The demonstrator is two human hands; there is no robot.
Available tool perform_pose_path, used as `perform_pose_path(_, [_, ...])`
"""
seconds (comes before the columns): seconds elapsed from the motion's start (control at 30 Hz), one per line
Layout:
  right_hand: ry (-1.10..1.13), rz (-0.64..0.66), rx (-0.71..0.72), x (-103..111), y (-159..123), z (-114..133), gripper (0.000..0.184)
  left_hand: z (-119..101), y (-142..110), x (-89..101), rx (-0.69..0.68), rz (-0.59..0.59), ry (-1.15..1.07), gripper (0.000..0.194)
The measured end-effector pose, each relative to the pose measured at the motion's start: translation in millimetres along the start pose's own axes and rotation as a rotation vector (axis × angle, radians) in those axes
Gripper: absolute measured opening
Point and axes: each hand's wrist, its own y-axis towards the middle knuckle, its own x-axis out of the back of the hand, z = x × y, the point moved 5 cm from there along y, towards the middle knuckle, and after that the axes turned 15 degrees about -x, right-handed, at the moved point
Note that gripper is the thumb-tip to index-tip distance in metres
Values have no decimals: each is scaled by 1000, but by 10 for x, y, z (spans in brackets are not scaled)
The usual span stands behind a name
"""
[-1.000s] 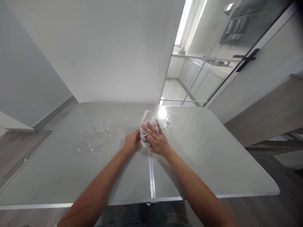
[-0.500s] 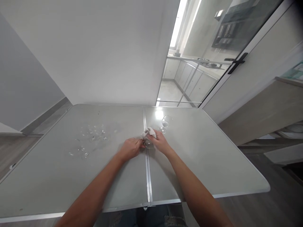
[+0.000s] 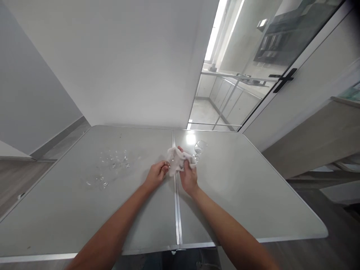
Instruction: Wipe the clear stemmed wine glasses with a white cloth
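My left hand is closed in a pinch at the left side of a small clear stemmed glass, over the table's middle seam. The glass is faint against the white cloth, and its outline is only partly visible. From the right, my right hand grips the cloth, with the thumb on top and the other fingers mostly behind it. Just beyond that hand, another clear stemmed glass stands on the table.
Several clear glasses are grouped on the left half of the pale folding table. A metal seam runs down its middle. A white wall and a glass door border the far edge.
The cloth, bunched up before, is now spread wider beside the glass. My right hand has turned, its thumb now over the cloth. My left hand stays near the same spot, still pinching.
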Motion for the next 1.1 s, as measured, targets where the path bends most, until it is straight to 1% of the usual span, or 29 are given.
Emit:
perform_pose_path(0.07, [-334,95,187,-64,-43,53,43,34,-3,14,28,-58,-27,34])
perform_pose_path(0.13, [-676,200,334,-132,-78,80,44,44,-8,17,7,-82,-27,29])
perform_pose_path(0.2, [-923,266,421,-173,-87,102,52,33,-17,0,-54,-54,18,21])
perform_pose_path(0.27, [-1057,307,479,-205,-84,140,58,10,-33,-38,-140,20,136,14])
perform_pose_path(0.33, [-1121,312,495,-217,-63,179,55,-1,-56,-84,-201,92,261,9])
perform_pose_path(0.37, [-1135,285,467,-202,-38,193,51,-8,-67,-104,-226,123,323,8])
perform_pose_path(0.43, [-1120,194,327,-121,37,201,36,-35,-83,-145,-275,192,444,10])
perform_pose_path(0.5, [-992,140,113,3,108,164,18,-86,-95,-181,-341,275,551,11])
perform_pose_path(0.53, [-865,141,3,64,132,131,16,-114,-99,-191,-370,309,583,12])
perform_pose_path(0.57, [-697,150,-100,119,148,94,19,-140,-101,-192,-385,330,587,12])
perform_pose_path(0.63, [-299,149,-269,200,160,19,23,-173,-100,-173,-374,335,545,12])
perform_pose_path(0.7, [56,124,-397,226,151,-59,27,-187,-96,-150,-334,313,456,13])
perform_pose_path(0.77, [300,117,-490,182,126,-119,31,-193,-90,-135,-294,275,342,16])
perform_pose_path(0.83, [465,108,-541,105,98,-149,35,-193,-78,-125,-243,228,230,19])
perform_pose_path(0.93, [631,43,-543,11,57,-148,35,-168,-53,-126,-110,173,59,27])
perform_pose_path(1.03, [710,-6,-501,-71,17,-127,40,-148,-25,-149,12,146,-121,36])
perform_pose_path(1.1, [722,-10,-474,-129,-4,-118,45,-146,-10,-164,37,130,-209,38])
